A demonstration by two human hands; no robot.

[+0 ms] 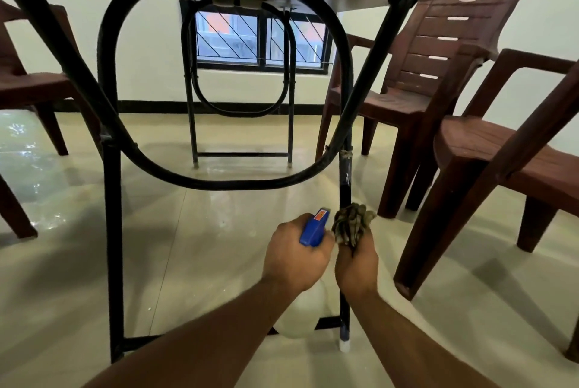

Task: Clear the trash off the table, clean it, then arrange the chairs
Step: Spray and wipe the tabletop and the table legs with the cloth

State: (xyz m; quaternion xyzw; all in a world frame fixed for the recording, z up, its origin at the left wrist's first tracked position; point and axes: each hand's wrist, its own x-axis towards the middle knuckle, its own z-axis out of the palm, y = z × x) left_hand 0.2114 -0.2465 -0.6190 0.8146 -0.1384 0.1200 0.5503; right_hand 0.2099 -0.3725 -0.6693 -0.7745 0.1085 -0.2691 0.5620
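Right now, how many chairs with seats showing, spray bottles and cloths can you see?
Brown plastic chairs with seats showing: 3 (left, far right, near right)
Blue-topped white plastic spray bottle: 1, in the left hand
Crumpled olive-brown cloth: 1, in the right hand
Total: 5
Lone chair legs at the picture's edges are not counted.

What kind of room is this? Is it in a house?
Probably a plain dining or common room, though I can't tell whether it's a house. There's a folding table seen from low down, brown plastic chairs beside it, a barred window and a shiny tiled floor.
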